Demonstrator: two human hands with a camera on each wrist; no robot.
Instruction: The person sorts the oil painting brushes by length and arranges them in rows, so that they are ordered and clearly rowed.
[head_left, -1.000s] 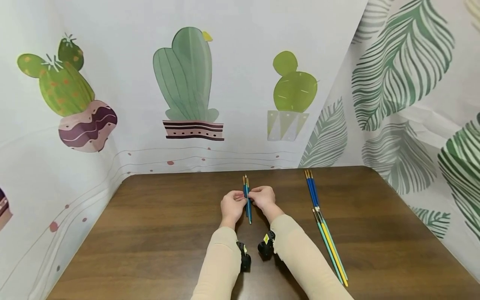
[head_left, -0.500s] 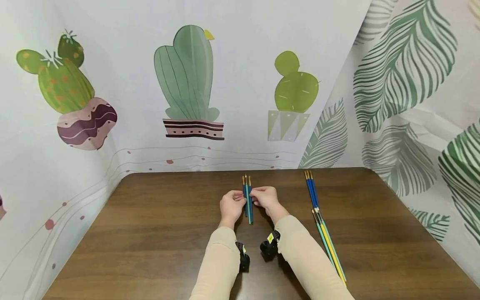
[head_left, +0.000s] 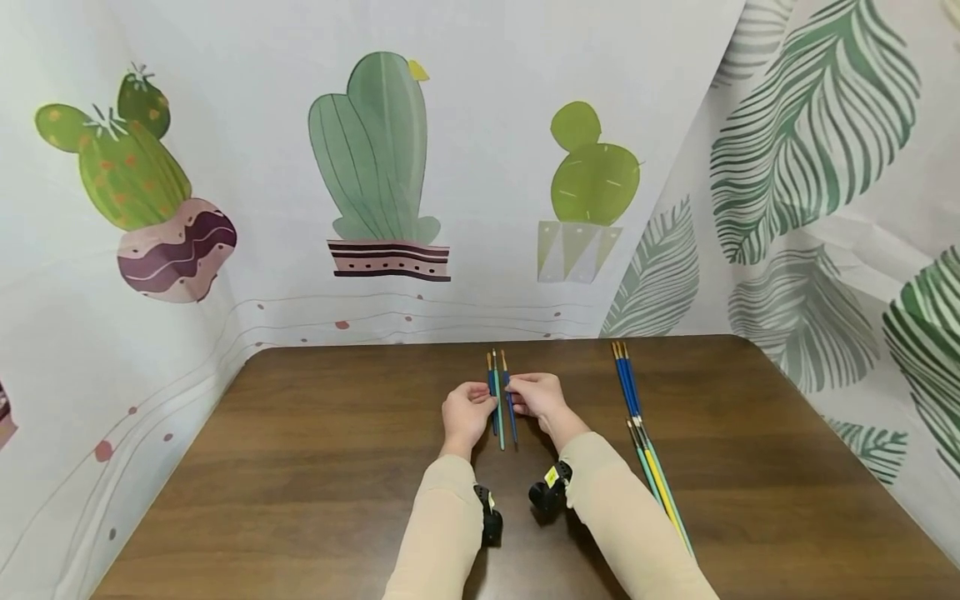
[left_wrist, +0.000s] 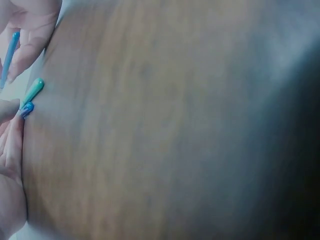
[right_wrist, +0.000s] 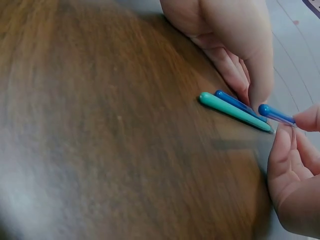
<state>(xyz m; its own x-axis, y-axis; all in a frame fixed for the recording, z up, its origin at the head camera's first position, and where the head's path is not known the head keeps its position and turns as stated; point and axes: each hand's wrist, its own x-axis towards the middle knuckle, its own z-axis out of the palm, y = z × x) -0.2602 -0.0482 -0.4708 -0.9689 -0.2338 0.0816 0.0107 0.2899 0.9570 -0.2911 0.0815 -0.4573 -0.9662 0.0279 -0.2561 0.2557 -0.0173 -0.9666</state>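
Observation:
In the head view, my right hand (head_left: 537, 396) pinches a blue paintbrush (head_left: 512, 421) between thumb and fingers, with a narrow gap between it and two other brushes. My left hand (head_left: 468, 414) holds those two by their handles: a green paintbrush (head_left: 501, 429) and a second blue paintbrush (head_left: 491, 375) on its left. The bristle ends point toward the wall. In the right wrist view, the held blue handle (right_wrist: 275, 115) is raised at the right fingertips, while the green handle (right_wrist: 232, 111) lies low over the table beside the other blue one. Fingers partly hide the brushes' middles.
On the right of the brown table (head_left: 322, 467) lie several blue paintbrushes (head_left: 627, 379) toward the back. Nearer me are green and yellow paintbrushes (head_left: 660, 479), partly covered by the right sleeve. A patterned cloth (head_left: 487, 167) hangs behind the table.
My right hand has moved a little to the right with one blue paintbrush, parting it from the green and blue ones. My left hand has stayed nearly in place.

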